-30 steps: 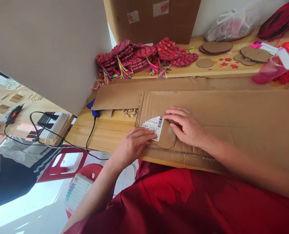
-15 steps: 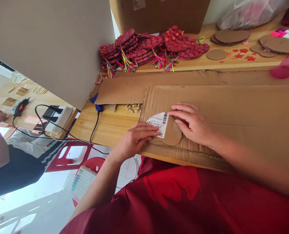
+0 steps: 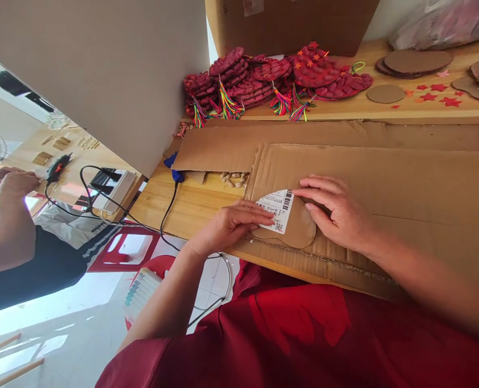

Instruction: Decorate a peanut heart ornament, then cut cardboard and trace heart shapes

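Observation:
A rounded cardboard cutout (image 3: 302, 229) with a white printed label (image 3: 282, 213) on it lies on a large cardboard sheet (image 3: 417, 188) near the table's front edge. My left hand (image 3: 233, 226) lies over the cutout's left side, fingers stretched across the label. At the cutout's upper right rests my right hand (image 3: 332, 207), its fingers extended and the fingertips at the label's top corner. Both hands lie flat rather than wrapped round anything. Part of the cutout's left side is hidden under my left hand.
Behind stand stacked dark-red decorations (image 3: 243, 81) with colourful tassels, cardboard ovals (image 3: 417, 62) and red stars (image 3: 439, 88). A blue glue gun (image 3: 176, 175) with a black cord lies to the left, near a power strip (image 3: 113, 188). Another person's hand (image 3: 19, 183) is at far left.
The view has shifted, so the scene sits further right. My hands stay on the labelled cutout in nearly the same pose. At far left, more of the other person's hands shows.

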A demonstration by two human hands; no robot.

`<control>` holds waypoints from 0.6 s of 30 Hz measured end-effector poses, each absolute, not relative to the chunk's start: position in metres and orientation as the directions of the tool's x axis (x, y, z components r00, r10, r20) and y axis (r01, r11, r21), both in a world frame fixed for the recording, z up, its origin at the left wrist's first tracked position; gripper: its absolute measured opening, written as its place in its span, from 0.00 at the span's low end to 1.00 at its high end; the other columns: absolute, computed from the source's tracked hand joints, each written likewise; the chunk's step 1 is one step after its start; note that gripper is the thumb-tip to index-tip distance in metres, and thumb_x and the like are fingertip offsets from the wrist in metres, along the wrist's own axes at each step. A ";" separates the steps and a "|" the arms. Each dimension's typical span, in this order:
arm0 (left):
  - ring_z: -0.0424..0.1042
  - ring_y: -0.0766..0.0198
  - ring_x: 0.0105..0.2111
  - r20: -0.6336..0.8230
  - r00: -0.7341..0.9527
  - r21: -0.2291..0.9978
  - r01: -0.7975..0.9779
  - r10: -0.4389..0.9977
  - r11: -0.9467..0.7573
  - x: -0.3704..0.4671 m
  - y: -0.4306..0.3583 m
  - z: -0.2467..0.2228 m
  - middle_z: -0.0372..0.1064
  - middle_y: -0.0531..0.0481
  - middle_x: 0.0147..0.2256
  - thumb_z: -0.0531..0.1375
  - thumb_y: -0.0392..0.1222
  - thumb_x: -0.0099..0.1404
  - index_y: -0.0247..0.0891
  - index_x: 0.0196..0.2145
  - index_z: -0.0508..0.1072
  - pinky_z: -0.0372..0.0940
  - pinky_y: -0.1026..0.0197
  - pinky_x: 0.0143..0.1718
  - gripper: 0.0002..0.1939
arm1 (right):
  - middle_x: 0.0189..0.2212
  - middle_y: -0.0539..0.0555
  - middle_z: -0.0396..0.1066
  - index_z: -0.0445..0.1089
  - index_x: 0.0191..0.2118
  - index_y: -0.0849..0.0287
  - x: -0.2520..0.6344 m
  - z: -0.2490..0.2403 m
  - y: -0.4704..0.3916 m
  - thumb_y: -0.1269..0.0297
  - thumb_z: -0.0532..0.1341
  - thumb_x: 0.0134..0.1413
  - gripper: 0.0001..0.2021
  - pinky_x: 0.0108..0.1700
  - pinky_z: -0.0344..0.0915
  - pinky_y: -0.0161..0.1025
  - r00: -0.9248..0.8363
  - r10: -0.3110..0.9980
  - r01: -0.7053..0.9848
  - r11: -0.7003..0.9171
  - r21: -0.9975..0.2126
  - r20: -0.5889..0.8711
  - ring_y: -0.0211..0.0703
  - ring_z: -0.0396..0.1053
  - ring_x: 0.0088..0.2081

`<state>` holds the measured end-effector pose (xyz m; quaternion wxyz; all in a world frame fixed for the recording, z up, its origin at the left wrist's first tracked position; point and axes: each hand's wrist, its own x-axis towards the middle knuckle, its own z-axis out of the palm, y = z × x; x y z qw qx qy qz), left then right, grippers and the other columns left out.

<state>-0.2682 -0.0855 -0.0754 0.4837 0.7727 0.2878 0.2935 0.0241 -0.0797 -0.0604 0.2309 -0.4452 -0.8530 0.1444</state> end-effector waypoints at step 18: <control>0.71 0.65 0.56 0.172 0.666 0.928 0.139 0.726 -0.346 -0.271 -0.087 -0.079 0.77 0.52 0.53 0.58 0.29 0.72 0.48 0.52 0.79 0.65 0.54 0.61 0.18 | 0.55 0.63 0.74 0.76 0.54 0.62 0.023 -0.058 -0.080 0.74 0.57 0.64 0.17 0.60 0.68 0.63 -0.485 0.836 0.703 0.547 -0.455 0.257 0.60 0.68 0.59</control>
